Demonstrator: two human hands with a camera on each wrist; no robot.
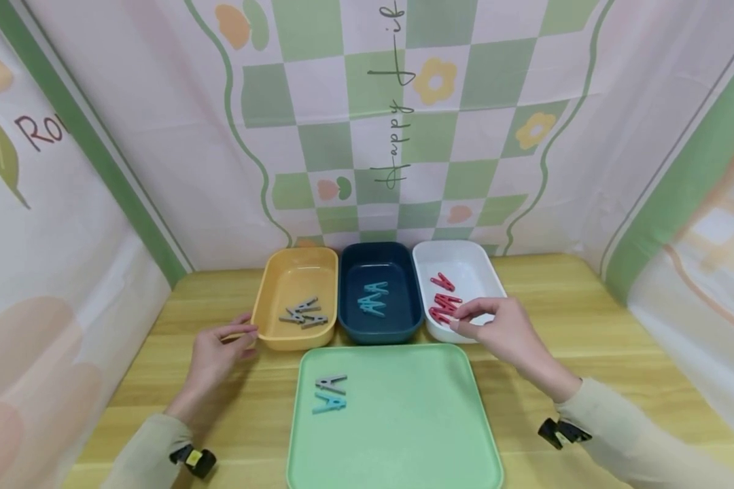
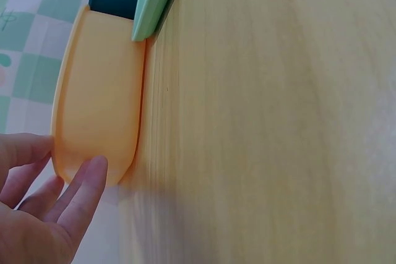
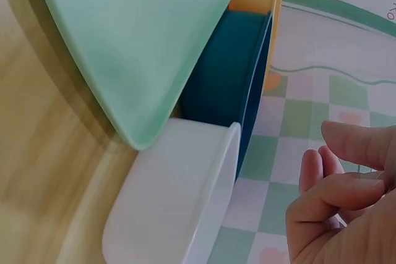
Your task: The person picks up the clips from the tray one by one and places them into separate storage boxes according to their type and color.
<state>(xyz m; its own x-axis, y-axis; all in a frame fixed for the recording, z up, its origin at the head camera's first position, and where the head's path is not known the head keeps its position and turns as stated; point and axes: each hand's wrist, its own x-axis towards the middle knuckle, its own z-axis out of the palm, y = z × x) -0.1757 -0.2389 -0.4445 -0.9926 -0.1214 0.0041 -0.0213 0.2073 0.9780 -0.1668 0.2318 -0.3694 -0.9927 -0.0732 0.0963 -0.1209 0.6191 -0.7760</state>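
Observation:
My left hand point(image 1: 218, 356) is at the left end of the yellow tray point(image 1: 263, 319), its fingertips touching the outer wall and rim. Inside that tray lie several grey clothespins point(image 1: 306, 314). Over the near part of the white tray point(image 1: 477, 261), my right hand point(image 1: 506, 331) hovers with thumb and index finger a little apart. Red clothespins point(image 1: 443, 282) lie just beyond and under its fingertips; nothing shows between the fingers in the right wrist view. The navy tray point(image 1: 380, 252) in the middle holds several teal clothespins point(image 1: 373, 299).
A light green tray point(image 1: 397, 421) lies in front of the three trays, with one grey clothespin point(image 1: 331, 384) and one light blue clothespin point(image 1: 329, 403) at its upper left. Everything stands on a wooden table point(image 1: 544, 285). A patterned curtain point(image 1: 379, 136) hangs right behind the trays.

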